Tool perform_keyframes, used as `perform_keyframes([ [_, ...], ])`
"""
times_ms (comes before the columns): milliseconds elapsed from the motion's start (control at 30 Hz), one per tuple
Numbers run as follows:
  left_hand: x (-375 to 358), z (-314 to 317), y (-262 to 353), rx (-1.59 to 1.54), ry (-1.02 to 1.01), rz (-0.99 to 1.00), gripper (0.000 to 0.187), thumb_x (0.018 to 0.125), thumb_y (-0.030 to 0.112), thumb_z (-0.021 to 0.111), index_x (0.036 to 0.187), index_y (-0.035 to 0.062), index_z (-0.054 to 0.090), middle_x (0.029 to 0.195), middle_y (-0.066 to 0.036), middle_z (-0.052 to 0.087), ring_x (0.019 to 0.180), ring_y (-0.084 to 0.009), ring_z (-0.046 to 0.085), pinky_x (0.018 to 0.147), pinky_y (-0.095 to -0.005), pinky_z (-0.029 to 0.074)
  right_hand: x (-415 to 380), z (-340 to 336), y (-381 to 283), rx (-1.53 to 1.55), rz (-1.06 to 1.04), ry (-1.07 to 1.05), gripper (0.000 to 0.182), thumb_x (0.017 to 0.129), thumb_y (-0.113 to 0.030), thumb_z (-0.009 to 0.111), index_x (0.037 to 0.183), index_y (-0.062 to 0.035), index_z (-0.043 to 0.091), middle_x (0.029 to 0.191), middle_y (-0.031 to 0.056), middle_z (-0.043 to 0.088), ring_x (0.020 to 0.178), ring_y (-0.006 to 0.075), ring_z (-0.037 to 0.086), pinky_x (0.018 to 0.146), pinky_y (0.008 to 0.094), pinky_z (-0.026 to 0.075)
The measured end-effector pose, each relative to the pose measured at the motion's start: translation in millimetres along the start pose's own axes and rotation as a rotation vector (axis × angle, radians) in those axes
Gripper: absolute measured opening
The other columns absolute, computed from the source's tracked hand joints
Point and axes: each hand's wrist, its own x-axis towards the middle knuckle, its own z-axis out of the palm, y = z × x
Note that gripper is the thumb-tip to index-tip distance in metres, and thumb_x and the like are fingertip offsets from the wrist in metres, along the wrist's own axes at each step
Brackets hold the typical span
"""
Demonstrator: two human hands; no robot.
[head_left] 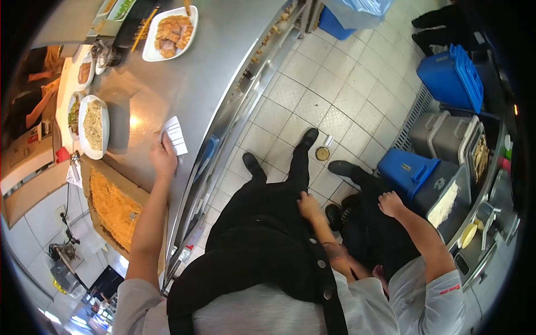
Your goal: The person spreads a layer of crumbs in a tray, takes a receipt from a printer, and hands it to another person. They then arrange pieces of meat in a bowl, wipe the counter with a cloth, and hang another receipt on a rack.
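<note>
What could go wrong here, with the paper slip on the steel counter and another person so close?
The left hand only presses the paper slip near the counter edge, so it might slide off. A second person stands very near; the two could bump. The small round tin on the floor may trip someone.

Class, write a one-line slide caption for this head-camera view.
Left hand on an order slip on a steel counter with plated food; right hand rests on black apron.

Desk on the left of the frame, floor in the middle, bins on the right.
On the desk [212,72], a paper slip [176,134] lies at centre-left under the left hand [163,157]; a plate [169,32] sits upper left, a bowl [92,126] far left; bins [449,78] stand upper right.
</note>
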Motion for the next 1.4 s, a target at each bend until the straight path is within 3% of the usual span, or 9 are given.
perform_keyframes([
  [233, 3, 0, 3, 0.027, 0.050, 0.106, 0.018, 0.093, 0.013, 0.047, 0.096, -0.0006, 0.059, 0.075, -0.019, 0.061, 0.067, -0.0324, 0.060, 0.061, -0.0394, 0.047, -4, 11, -31, 0.099, 0.066, 0.021, 0.035, 0.084, -0.033, 0.061, 0.110, -0.0106, 0.054, 0.107, 0.0185, 0.054, 0.105, 0.0380, 0.054, 0.084, 0.0492, 0.046],
  [333, 1, 2, -7, 0.011, 0.046, 0.080, 0.017, 0.094, 0.011, 0.047, 0.094, -0.0030, 0.058, 0.071, -0.015, 0.058, 0.062, -0.0257, 0.056, 0.059, -0.0365, 0.045, 48, 14, 27, 0.362, -0.133, 0.070, 0.029, 0.081, -0.030, 0.063, 0.100, -0.0082, 0.059, 0.098, 0.0184, 0.058, 0.100, 0.0359, 0.057, 0.083, 0.0430, 0.047],
  [533, -4, -7, -55, 0.032, 0.084, -0.044, 0.025, 0.097, 0.014, 0.048, 0.105, -0.0066, 0.059, 0.090, -0.006, 0.062, 0.078, -0.0105, 0.054, 0.067, -0.0271, 0.047, 220, 55, 184, 0.298, 0.232, 0.411, 0.036, 0.076, -0.031, 0.069, 0.099, -0.0050, 0.063, 0.097, 0.0211, 0.062, 0.097, 0.0347, 0.059, 0.081, 0.0424, 0.048],
  [700, -6, -32, -83, 0.198, 0.222, -0.034, 0.033, 0.097, 0.021, 0.050, 0.107, -0.0090, 0.059, 0.090, -0.009, 0.063, 0.079, -0.0121, 0.053, 0.069, -0.0255, 0.045, 340, 81, 238, 0.360, 0.382, 0.410, 0.055, 0.069, -0.037, 0.073, 0.111, -0.0046, 0.060, 0.112, 0.0251, 0.056, 0.101, 0.0389, 0.057, 0.089, 0.0410, 0.047],
  [800, -9, -46, -83, 0.257, 0.266, -0.139, 0.040, 0.097, 0.023, 0.049, 0.119, -0.0103, 0.053, 0.113, -0.015, 0.059, 0.103, -0.0209, 0.055, 0.091, -0.0320, 0.043, 409, 109, 270, 0.327, 0.311, 0.368, 0.070, 0.063, -0.044, 0.078, 0.119, -0.0078, 0.057, 0.119, 0.0245, 0.052, 0.107, 0.0389, 0.055, 0.092, 0.0437, 0.045],
  [1133, -6, -87, -127, 0.043, 0.269, -0.196, 0.033, 0.098, 0.026, 0.047, 0.110, -0.0031, 0.056, 0.097, -0.007, 0.062, 0.082, -0.0136, 0.056, 0.076, -0.0279, 0.044, 524, 149, 302, 0.308, 0.435, 0.312, 0.093, 0.059, -0.052, 0.080, 0.130, -0.0012, 0.047, 0.133, 0.0272, 0.044, 0.115, 0.0399, 0.051, 0.092, 0.0417, 0.047],
  [1267, -15, -42, -50, 0.753, 0.111, -0.198, 0.037, 0.097, 0.022, 0.048, 0.119, -0.0071, 0.055, 0.108, -0.023, 0.061, 0.096, -0.0303, 0.058, 0.082, -0.0346, 0.049, 521, 109, 272, 0.470, 0.524, 0.144, 0.081, 0.058, -0.056, 0.079, 0.106, 0.0064, 0.060, 0.108, 0.0260, 0.061, 0.102, 0.0357, 0.060, 0.084, 0.0379, 0.050],
  [1300, -8, -12, 13, 0.525, 0.141, -0.243, 0.035, 0.096, 0.019, 0.048, 0.113, -0.0098, 0.057, 0.103, -0.024, 0.062, 0.093, -0.0326, 0.059, 0.081, -0.0369, 0.048, 505, 104, 253, 0.479, 0.458, 0.454, 0.074, 0.060, -0.056, 0.079, 0.095, 0.0073, 0.064, 0.098, 0.0256, 0.064, 0.096, 0.0365, 0.062, 0.083, 0.0404, 0.049],
  [1400, -8, 2, 19, 0.208, 0.252, -0.221, 0.034, 0.095, 0.019, 0.050, 0.112, -0.0104, 0.057, 0.101, -0.026, 0.063, 0.093, -0.0334, 0.060, 0.081, -0.0377, 0.048, 443, 35, 191, 0.542, 0.306, 0.550, 0.057, 0.063, -0.046, 0.078, 0.092, 0.0024, 0.069, 0.092, 0.0229, 0.067, 0.089, 0.0338, 0.065, 0.079, 0.0406, 0.051],
])
